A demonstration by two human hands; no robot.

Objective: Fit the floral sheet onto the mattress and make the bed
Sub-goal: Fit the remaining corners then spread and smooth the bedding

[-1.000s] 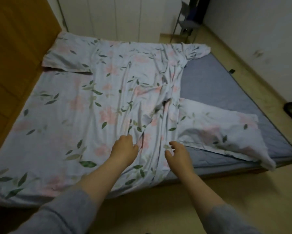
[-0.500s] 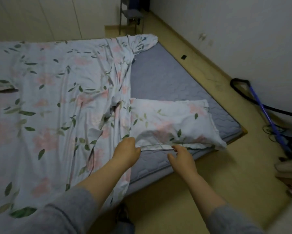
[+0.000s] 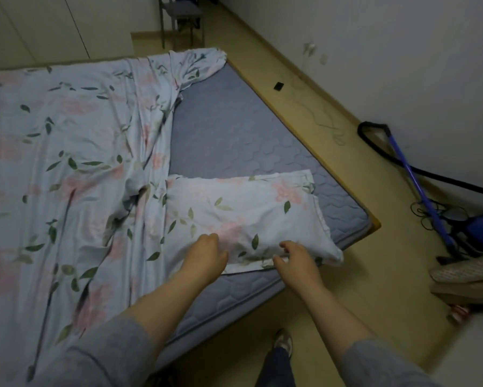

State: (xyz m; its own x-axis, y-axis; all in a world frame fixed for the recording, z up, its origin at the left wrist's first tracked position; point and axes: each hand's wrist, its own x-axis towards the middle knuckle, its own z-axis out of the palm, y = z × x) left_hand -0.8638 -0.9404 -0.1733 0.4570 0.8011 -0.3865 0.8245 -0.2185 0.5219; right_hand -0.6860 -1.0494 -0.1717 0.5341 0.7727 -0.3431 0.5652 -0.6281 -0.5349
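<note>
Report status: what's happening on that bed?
Left grip and right grip on pillow edge, hold unclear. Floral sheet covers part of mattress. Pillow blocks bare side.

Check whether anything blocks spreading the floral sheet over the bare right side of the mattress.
Yes: the pillow lies on the bare mattress, beside the bunched edge of the floral sheet. The left hand and right hand are at its near edge.
</note>
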